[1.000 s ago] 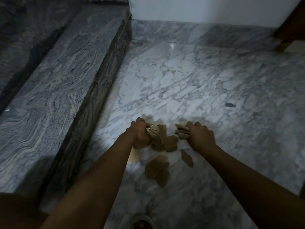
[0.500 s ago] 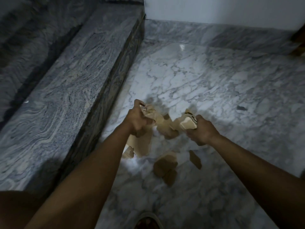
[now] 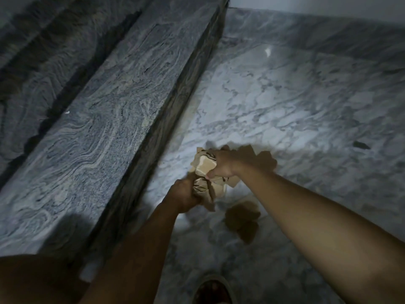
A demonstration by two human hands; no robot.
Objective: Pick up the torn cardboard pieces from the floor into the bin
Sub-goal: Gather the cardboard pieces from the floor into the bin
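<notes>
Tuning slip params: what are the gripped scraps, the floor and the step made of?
Scraps: brown cardboard, matte; crumpled, torn edges. Floor: seemingly polished white marble; grey veins, glare spot. Step: grey stone, maybe granite; wavy banding, duller sheen.

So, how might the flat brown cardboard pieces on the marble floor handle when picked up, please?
Probably light and bendable: the crumpled cardboard bundle folds in the left hand and right hand. The flat brown cardboard pieces hug the glossy marble floor, so may slide.

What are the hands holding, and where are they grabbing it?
Crumpled tan torn cardboard pieces: the left hand grips the bundle's nearer end, the right hand its farther end.
</notes>
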